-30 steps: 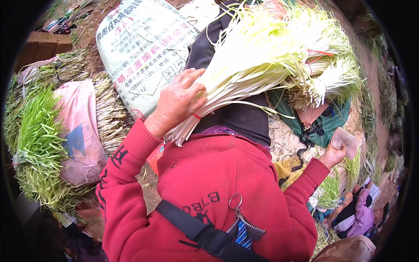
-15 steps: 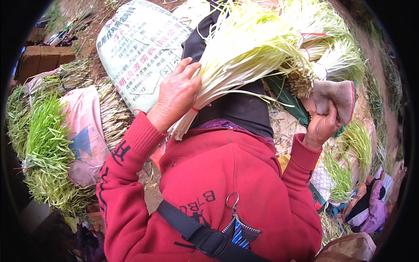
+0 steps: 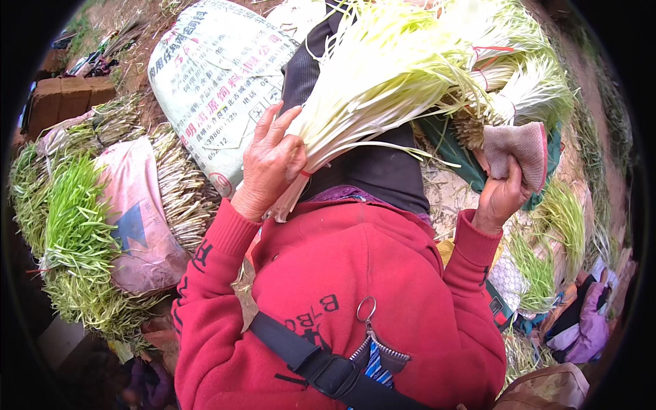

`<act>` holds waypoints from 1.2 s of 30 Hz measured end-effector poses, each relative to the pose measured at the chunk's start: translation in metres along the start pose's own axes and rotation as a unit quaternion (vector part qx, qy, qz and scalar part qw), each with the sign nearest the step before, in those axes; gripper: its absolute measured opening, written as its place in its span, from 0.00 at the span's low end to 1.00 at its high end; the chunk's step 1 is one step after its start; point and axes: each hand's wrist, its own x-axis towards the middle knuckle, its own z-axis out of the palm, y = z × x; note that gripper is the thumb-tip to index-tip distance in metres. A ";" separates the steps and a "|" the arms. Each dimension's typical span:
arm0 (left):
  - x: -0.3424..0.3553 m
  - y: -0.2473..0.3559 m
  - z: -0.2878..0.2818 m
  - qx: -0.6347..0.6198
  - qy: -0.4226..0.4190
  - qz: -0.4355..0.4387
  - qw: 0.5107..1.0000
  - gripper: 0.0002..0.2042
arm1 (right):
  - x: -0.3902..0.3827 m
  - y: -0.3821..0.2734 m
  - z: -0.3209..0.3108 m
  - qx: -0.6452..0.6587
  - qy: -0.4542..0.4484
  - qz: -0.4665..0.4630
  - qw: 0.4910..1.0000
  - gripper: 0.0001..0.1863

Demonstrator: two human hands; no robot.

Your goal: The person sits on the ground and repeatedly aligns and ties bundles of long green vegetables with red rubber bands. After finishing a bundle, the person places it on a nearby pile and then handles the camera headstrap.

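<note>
My left hand [image 3: 268, 164] grips the side of a long bundle of pale yellow-white leafy stems [image 3: 383, 75], beside its red band [image 3: 305, 173]; the bundle slants up to the right over dark-trousered legs. My right hand [image 3: 501, 198] pinches a small beige-pink mesh cloth [image 3: 511, 143], held upright just below and right of other tied bundles [image 3: 529, 96]. Those bundles have red ties and lie over green fabric [image 3: 444, 150].
A large white printed sack [image 3: 212, 89] lies upper left. Stacks of green leaves [image 3: 75, 225], pale stems and pink sacking [image 3: 133, 246] fill the left, near bricks [image 3: 75, 99]. Loose greens [image 3: 557, 225] lie right. People in purple clothing [image 3: 588, 328] show at the lower edges.
My right hand has risen and come slightly left with the cloth, now beside the tied bundles. My left hand has shifted a little on the bundle, staying near its band.
</note>
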 end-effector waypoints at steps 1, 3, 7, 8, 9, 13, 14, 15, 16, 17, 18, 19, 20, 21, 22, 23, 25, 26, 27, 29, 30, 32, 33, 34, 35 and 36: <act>-0.004 -0.002 -0.001 -0.008 -0.002 0.003 1.000 0.04 | 0.000 0.001 0.002 -0.006 0.002 0.004 1.000 0.24; -0.010 -0.005 -0.004 -0.027 -0.003 0.001 1.000 0.04 | 0.001 0.000 0.010 -0.017 0.004 0.011 1.000 0.24; -0.017 -0.013 -0.007 -0.088 -0.014 -0.025 0.996 0.07 | -0.001 0.013 0.014 0.011 -0.005 0.032 0.999 0.27; -0.017 -0.017 -0.008 -0.095 -0.022 -0.019 0.995 0.08 | -0.003 0.013 0.018 0.009 -0.005 0.031 0.999 0.28; -0.015 -0.019 -0.010 -0.102 -0.029 -0.015 0.994 0.09 | -0.003 0.014 0.024 0.007 -0.008 0.029 1.000 0.29; -0.001 -0.022 -0.016 -0.118 -0.071 0.013 0.990 0.14 | -0.005 0.017 0.023 -0.001 -0.006 0.034 0.999 0.24; 0.001 -0.026 -0.018 -0.112 -0.088 0.024 0.990 0.15 | -0.008 0.017 0.020 0.010 0.000 0.042 0.999 0.24; 0.007 -0.028 -0.013 -0.115 -0.100 0.043 0.987 0.17 | -0.005 0.014 0.011 0.013 0.009 0.040 0.999 0.24; 0.010 -0.028 -0.011 -0.109 -0.120 0.049 0.985 0.18 | -0.001 0.015 -0.007 0.028 0.014 0.041 0.999 0.24; 0.009 -0.029 -0.006 -0.102 -0.130 0.049 0.985 0.17 | 0.008 0.016 -0.026 0.034 0.047 0.019 0.998 0.25; 0.006 -0.030 -0.001 -0.098 -0.116 0.046 0.987 0.15 | 0.021 0.012 -0.041 0.087 0.121 0.019 0.989 0.25; 0.004 -0.031 0.002 -0.110 -0.112 0.041 0.987 0.14 | 0.031 0.006 -0.060 0.100 0.182 0.024 0.978 0.23; -0.001 -0.034 0.002 -0.111 -0.106 0.040 0.987 0.13 | 0.044 0.000 -0.086 0.127 0.214 0.021 0.968 0.21; -0.005 -0.034 0.004 -0.143 -0.102 0.015 0.984 0.12 | 0.051 -0.014 -0.112 0.143 0.247 0.018 0.958 0.20; -0.009 -0.038 0.008 -0.161 -0.088 0.017 0.983 0.12 | 0.056 -0.026 -0.140 0.148 0.280 -0.001 0.949 0.21; -0.006 -0.036 0.005 -0.131 -0.089 0.045 0.986 0.12 | 0.058 -0.038 -0.175 0.140 0.309 -0.061 0.939 0.21; -0.002 -0.036 0.008 -0.092 -0.079 0.113 0.986 0.09 | 0.052 -0.077 -0.232 0.197 0.355 -0.047 0.913 0.22; 0.000 -0.037 0.008 -0.088 -0.081 0.135 0.984 0.08 | 0.046 -0.097 -0.249 0.175 0.375 -0.058 0.908 0.22; 0.003 -0.037 0.009 -0.083 -0.083 0.157 0.981 0.07 | 0.038 -0.118 -0.262 0.174 0.384 -0.091 0.902 0.21; 0.014 -0.031 0.000 -0.047 -0.117 0.192 0.973 0.05 | 0.024 -0.157 -0.277 0.173 0.395 -0.148 0.890 0.18; 0.017 -0.029 -0.005 -0.033 -0.123 0.201 0.971 0.04 | 0.020 -0.177 -0.268 0.178 0.392 -0.177 0.885 0.19; 0.019 -0.038 -0.006 -0.015 -0.138 0.227 0.964 0.04 | 0.014 -0.206 -0.280 0.171 0.382 -0.235 0.877 0.21; 0.020 -0.038 -0.010 0.003 -0.131 0.242 0.961 0.04 | 0.012 -0.218 -0.280 0.171 0.366 -0.261 0.877 0.22; 0.020 -0.033 -0.013 0.009 -0.134 0.242 0.961 0.04 | 0.008 -0.233 -0.274 0.185 0.335 -0.277 0.881 0.23; 0.022 -0.031 -0.014 0.003 -0.139 0.246 0.959 0.03 | 0.001 -0.251 -0.268 0.191 0.310 -0.297 0.883 0.23; 0.021 -0.032 -0.019 0.003 -0.147 0.245 0.958 0.03 | -0.007 -0.268 -0.252 0.201 0.283 -0.311 0.884 0.22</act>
